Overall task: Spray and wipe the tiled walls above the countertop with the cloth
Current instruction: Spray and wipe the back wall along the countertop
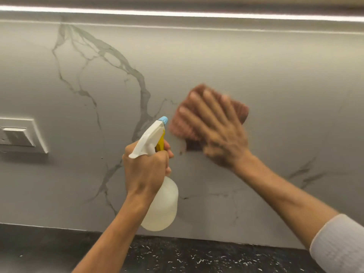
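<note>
The tiled wall is grey-white with dark marble veins. My right hand lies flat with fingers spread, pressing a pinkish-red cloth against the wall; hand and cloth are blurred by motion. My left hand is closed around the neck of a translucent white spray bottle, with fingers on its yellow trigger. The blue nozzle of the bottle points up at the wall, just left of the cloth.
A white switch plate is mounted on the wall at the left. The black speckled countertop runs along the bottom. A light strip glows under the cabinet above. A white sleeve covers my right forearm.
</note>
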`<state>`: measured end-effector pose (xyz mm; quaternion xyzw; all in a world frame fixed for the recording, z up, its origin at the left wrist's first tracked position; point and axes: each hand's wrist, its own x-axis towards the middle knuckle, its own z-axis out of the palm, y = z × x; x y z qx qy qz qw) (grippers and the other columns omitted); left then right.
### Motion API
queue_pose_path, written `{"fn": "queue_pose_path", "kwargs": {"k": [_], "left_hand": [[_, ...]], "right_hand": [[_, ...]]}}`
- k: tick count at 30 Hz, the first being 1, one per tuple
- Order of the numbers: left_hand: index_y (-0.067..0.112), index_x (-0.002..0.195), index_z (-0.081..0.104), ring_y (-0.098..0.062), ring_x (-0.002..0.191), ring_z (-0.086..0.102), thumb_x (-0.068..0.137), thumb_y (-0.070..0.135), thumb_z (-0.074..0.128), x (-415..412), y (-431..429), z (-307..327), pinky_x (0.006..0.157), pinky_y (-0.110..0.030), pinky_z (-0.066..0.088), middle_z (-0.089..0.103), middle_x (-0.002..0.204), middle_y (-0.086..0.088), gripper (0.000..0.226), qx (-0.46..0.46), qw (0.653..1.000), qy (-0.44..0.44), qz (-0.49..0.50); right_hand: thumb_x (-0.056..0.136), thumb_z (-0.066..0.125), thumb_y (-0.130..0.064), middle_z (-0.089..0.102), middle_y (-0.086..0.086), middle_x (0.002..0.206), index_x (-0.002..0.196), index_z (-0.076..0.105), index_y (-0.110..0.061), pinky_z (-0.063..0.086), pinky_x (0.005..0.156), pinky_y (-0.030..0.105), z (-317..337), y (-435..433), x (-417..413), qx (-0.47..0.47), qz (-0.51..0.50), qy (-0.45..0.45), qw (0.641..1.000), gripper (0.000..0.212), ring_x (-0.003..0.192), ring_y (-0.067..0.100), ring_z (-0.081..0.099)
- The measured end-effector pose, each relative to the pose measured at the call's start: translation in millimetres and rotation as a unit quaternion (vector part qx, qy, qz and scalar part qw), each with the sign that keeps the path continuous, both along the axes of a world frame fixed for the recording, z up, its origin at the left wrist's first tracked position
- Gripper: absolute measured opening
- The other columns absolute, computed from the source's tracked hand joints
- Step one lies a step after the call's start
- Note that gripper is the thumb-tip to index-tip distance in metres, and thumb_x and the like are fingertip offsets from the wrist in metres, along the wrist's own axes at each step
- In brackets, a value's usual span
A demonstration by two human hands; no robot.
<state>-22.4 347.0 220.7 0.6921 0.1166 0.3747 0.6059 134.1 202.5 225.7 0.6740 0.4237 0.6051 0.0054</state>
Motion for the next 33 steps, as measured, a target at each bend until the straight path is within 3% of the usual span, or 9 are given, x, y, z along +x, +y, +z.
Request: {"fn": "queue_pose_path", "kwargs": {"k": [6, 9, 14, 18, 21, 25, 27, 30, 33], "left_hand": [[0.014, 0.060, 0.066, -0.019, 0.069, 0.073, 0.054, 0.007, 0.049, -9, 20, 2, 0.068, -0.040, 0.059, 0.073, 0.064, 0.000, 0.020, 0.018, 1.000, 0.004, 0.010], [0.011, 0.060, 0.067, -0.034, 0.078, 0.073, 0.049, 0.004, 0.049, -11, 28, 17, 0.070, -0.049, 0.059, 0.073, 0.063, 0.002, 0.022, 0.022, 1.000, -0.007, 0.018], [0.007, 0.053, 0.062, -0.029, 0.047, 0.059, 0.050, 0.006, 0.048, 2, 34, 47, 0.056, -0.045, 0.057, 0.057, 0.055, -0.008, 0.014, 0.038, 0.998, -0.008, 0.048], [0.005, 0.061, 0.066, -0.034, 0.054, 0.057, 0.057, 0.003, 0.050, 15, 38, 55, 0.061, -0.053, 0.061, 0.060, 0.055, -0.008, 0.016, 0.040, 0.997, 0.000, 0.070], [0.015, 0.052, 0.064, -0.036, 0.063, 0.070, 0.057, -0.005, 0.050, 17, 37, 55, 0.059, -0.043, 0.059, 0.063, 0.050, 0.003, 0.025, 0.043, 0.997, -0.015, 0.058], [-0.004, 0.076, 0.067, -0.025, 0.040, 0.053, 0.057, 0.008, 0.052, 23, 30, 58, 0.053, -0.042, 0.056, 0.059, 0.060, -0.008, 0.028, 0.027, 0.997, -0.018, 0.072], [0.002, 0.069, 0.067, -0.020, 0.040, 0.056, 0.055, 0.007, 0.050, 23, 28, 57, 0.054, -0.036, 0.056, 0.060, 0.058, -0.005, 0.023, 0.025, 0.998, -0.022, 0.051], [0.012, 0.055, 0.063, -0.019, 0.051, 0.066, 0.047, 0.001, 0.048, 18, 28, 51, 0.056, -0.031, 0.055, 0.063, 0.054, 0.003, 0.021, 0.032, 0.999, -0.016, 0.026], [0.014, 0.052, 0.060, -0.022, 0.040, 0.053, 0.049, 0.001, 0.046, 19, 34, 44, 0.050, -0.031, 0.050, 0.056, 0.053, -0.002, 0.019, 0.021, 0.999, -0.024, 0.032]], "right_hand": [[0.091, 0.065, -0.028, 0.021, 0.006, 0.165, 0.157, 0.027, -0.021, 0.010, 0.126, 0.046, -56, -47, 6, -0.236, -0.035, -0.034, 0.970, 0.077, 0.153, 0.026, 0.018], [0.090, 0.066, -0.030, 0.025, 0.006, 0.164, 0.155, 0.033, -0.020, 0.013, 0.125, 0.046, -23, -73, 16, -0.221, -0.028, -0.052, 0.973, 0.074, 0.151, 0.027, 0.023], [0.096, 0.056, -0.021, 0.028, 0.005, 0.163, 0.154, 0.035, -0.022, 0.020, 0.123, 0.049, 11, -89, 18, -0.168, -0.017, -0.045, 0.985, 0.062, 0.150, 0.027, 0.026], [0.101, 0.047, -0.021, 0.029, 0.006, 0.162, 0.154, 0.036, -0.022, 0.018, 0.123, 0.051, 8, -87, 14, -0.169, -0.018, -0.012, 0.985, 0.054, 0.151, 0.027, 0.023], [0.099, 0.047, -0.023, 0.025, 0.004, 0.163, 0.156, 0.031, -0.024, 0.014, 0.124, 0.051, 8, -88, 13, -0.170, -0.028, -0.002, 0.985, 0.059, 0.152, 0.027, 0.021], [0.102, 0.032, -0.023, 0.019, 0.003, 0.165, 0.157, 0.027, -0.026, 0.008, 0.125, 0.050, 9, -88, 11, -0.184, -0.044, 0.009, 0.982, 0.055, 0.153, 0.026, 0.015], [0.104, 0.021, -0.028, 0.018, 0.002, 0.166, 0.158, 0.024, -0.027, 0.006, 0.125, 0.049, 9, -88, 9, -0.190, -0.047, 0.024, 0.980, 0.054, 0.154, 0.025, 0.013], [0.098, 0.035, -0.027, 0.015, 0.002, 0.167, 0.158, 0.021, -0.028, 0.003, 0.126, 0.048, 11, -89, 8, -0.208, -0.069, 0.031, 0.975, 0.062, 0.154, 0.026, 0.010], [0.091, 0.039, -0.022, 0.013, 0.003, 0.167, 0.159, 0.019, -0.028, 0.000, 0.126, 0.048, 11, -90, 6, -0.212, -0.088, 0.023, 0.973, 0.070, 0.154, 0.026, 0.009]]}}
